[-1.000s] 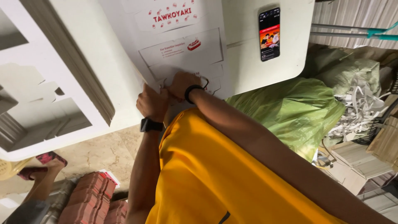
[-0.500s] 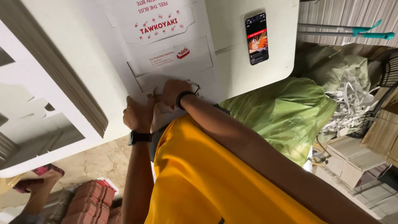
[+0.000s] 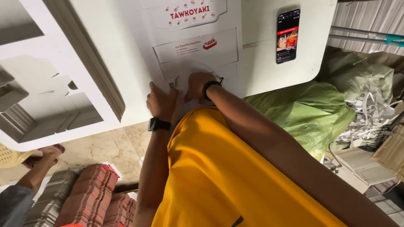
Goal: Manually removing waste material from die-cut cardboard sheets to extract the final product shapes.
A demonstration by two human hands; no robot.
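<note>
Cardboard, a flat white die-cut box blank (image 3: 189, 50) with red print, lies on the white surface (image 3: 261, 71) at twelve o'clock from both hands, its long axis running away from the person toward the far edge. The right hand (image 3: 198, 86), a dark band at its wrist, presses down on the blank's near edge, fingers (image 3: 190, 97) curled over a small flap there; whether they pinch it or only bear on it cannot be told. The left hand (image 3: 162, 103), with a black watch (image 3: 158, 124) below it, sits at nine o'clock from the right, just beside it, fingers bent against the same near edge at the blank's corner. The right hand reaches further onto the blank.

A phone (image 3: 288, 35) with a lit screen rests at two o'clock, well apart. A thick stack of blanks (image 3: 90, 71) stands at ten o'clock. A green bag (image 3: 307, 111) bulges at four o'clock, below the surface, and red stacked packs (image 3: 90, 195) sit on the floor at seven o'clock.
</note>
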